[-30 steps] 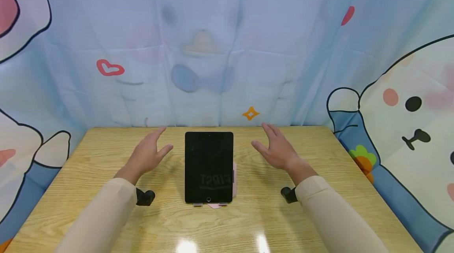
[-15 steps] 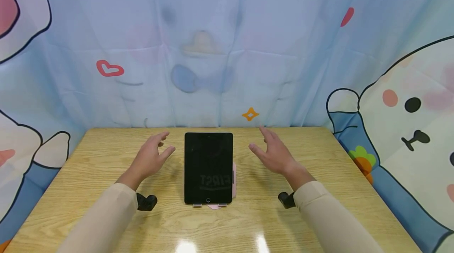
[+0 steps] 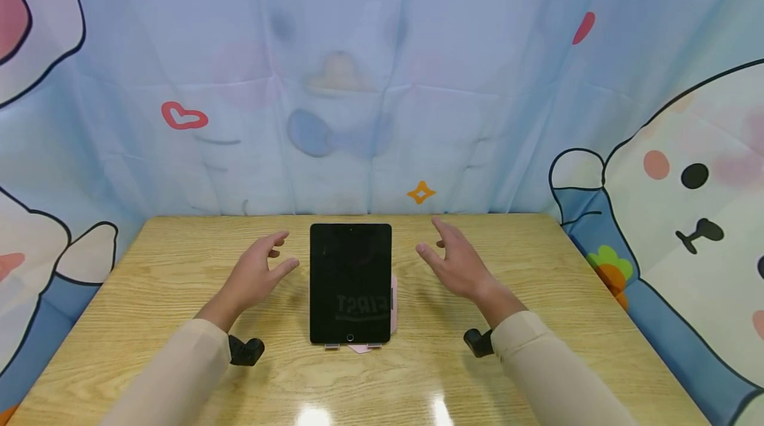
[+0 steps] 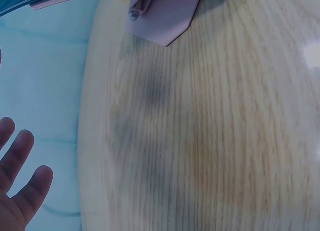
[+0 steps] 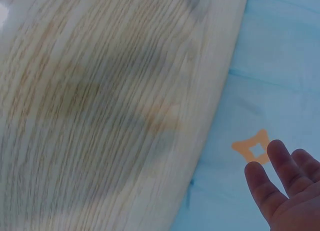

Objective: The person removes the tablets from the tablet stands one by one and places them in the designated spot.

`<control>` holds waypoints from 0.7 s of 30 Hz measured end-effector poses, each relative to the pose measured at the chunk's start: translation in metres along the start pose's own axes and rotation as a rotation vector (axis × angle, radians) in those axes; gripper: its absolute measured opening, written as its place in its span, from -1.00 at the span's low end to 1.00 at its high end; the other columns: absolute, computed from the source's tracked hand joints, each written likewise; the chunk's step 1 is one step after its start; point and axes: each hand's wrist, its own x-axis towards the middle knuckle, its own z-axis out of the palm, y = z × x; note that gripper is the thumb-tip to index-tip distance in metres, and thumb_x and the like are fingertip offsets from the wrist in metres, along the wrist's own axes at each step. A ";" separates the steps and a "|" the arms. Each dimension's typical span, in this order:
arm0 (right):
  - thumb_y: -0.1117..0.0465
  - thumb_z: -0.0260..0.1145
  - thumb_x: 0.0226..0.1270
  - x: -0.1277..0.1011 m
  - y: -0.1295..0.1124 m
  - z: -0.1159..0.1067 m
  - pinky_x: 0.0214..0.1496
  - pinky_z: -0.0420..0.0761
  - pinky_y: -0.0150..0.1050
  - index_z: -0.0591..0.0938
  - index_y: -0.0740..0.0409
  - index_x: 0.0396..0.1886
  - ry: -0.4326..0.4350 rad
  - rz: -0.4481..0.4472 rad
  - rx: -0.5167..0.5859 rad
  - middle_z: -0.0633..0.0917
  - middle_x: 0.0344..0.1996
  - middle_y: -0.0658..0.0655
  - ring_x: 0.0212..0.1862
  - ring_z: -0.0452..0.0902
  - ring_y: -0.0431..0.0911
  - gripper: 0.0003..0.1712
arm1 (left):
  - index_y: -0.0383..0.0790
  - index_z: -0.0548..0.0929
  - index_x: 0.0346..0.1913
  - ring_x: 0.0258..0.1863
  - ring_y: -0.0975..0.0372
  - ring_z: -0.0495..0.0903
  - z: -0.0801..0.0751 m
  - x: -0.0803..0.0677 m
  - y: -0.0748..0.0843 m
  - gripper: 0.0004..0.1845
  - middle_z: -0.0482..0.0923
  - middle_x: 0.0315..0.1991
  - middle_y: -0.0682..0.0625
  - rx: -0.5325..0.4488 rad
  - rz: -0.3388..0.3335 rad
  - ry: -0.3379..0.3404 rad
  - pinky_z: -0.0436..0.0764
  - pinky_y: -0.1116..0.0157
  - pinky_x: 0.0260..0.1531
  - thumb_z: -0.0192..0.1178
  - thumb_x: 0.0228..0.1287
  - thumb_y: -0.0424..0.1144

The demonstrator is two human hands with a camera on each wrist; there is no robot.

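A black tablet [image 3: 350,283] with a dark screen stands propped on a pink stand [image 3: 393,303] in the middle of the wooden table [image 3: 149,267]. My left hand [image 3: 258,271] hovers just left of the tablet, fingers relaxed and spread, holding nothing. On the tablet's other side my right hand [image 3: 455,260] hovers in the same way, palm turned inward. Neither hand touches the tablet. The left wrist view shows my left fingertips [image 4: 20,183] over the table edge and the stand's pink foot [image 4: 165,16]. The right wrist view shows my right fingers [image 5: 280,186] above the table's far edge.
A pale blue cartoon curtain [image 3: 358,81] hangs right behind the table and wraps both sides. A wrist camera [image 3: 245,350] sits under each beige sleeve [image 3: 537,373]. Bare tabletop lies left, right and in front of the tablet.
Both hands have drifted inward toward the tablet's sides and slightly lower. The left fingers have curled a little. The tablet has not moved.
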 end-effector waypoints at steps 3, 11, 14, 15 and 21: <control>-0.17 0.05 0.57 -0.001 0.000 0.001 0.23 0.39 0.26 0.02 0.27 0.60 0.000 0.000 0.009 0.16 0.49 0.39 0.27 0.39 0.29 -0.12 | -0.27 0.22 0.52 0.25 -0.17 0.43 0.002 -0.001 -0.001 -0.31 0.31 0.37 -0.33 -0.009 0.004 -0.003 0.47 -0.16 0.11 0.20 0.47 -0.10; -0.17 0.04 0.58 -0.004 0.000 0.007 0.21 0.41 0.25 0.03 0.27 0.59 0.006 -0.001 0.026 0.18 0.48 0.39 0.27 0.40 0.29 -0.13 | -0.27 0.22 0.52 0.22 -0.16 0.46 0.007 -0.003 -0.003 -0.32 0.34 0.34 -0.33 -0.039 0.035 -0.015 0.49 -0.16 0.09 0.20 0.47 -0.14; -0.16 0.04 0.58 -0.005 -0.001 0.010 0.20 0.42 0.24 0.04 0.28 0.59 0.008 -0.004 0.045 0.19 0.48 0.37 0.27 0.41 0.28 -0.14 | -0.24 0.21 0.53 0.21 -0.14 0.48 0.008 -0.003 -0.002 -0.30 0.36 0.35 -0.29 -0.063 0.029 -0.016 0.52 -0.14 0.06 0.23 0.45 -0.15; -0.15 0.05 0.58 -0.006 -0.001 0.010 0.20 0.43 0.24 0.04 0.28 0.59 0.008 -0.006 0.051 0.19 0.48 0.37 0.27 0.42 0.27 -0.14 | -0.24 0.20 0.53 0.20 -0.13 0.48 0.009 -0.004 -0.002 -0.29 0.36 0.35 -0.29 -0.069 0.031 -0.018 0.52 -0.14 0.06 0.23 0.45 -0.15; -0.11 0.10 0.57 -0.008 -0.005 0.016 0.21 0.42 0.23 0.03 0.28 0.59 0.014 -0.014 0.071 0.18 0.49 0.36 0.27 0.43 0.24 -0.14 | -0.19 0.16 0.55 0.22 -0.10 0.47 0.013 -0.006 0.000 -0.24 0.31 0.38 -0.27 -0.136 0.017 -0.030 0.51 -0.13 0.08 0.27 0.42 -0.16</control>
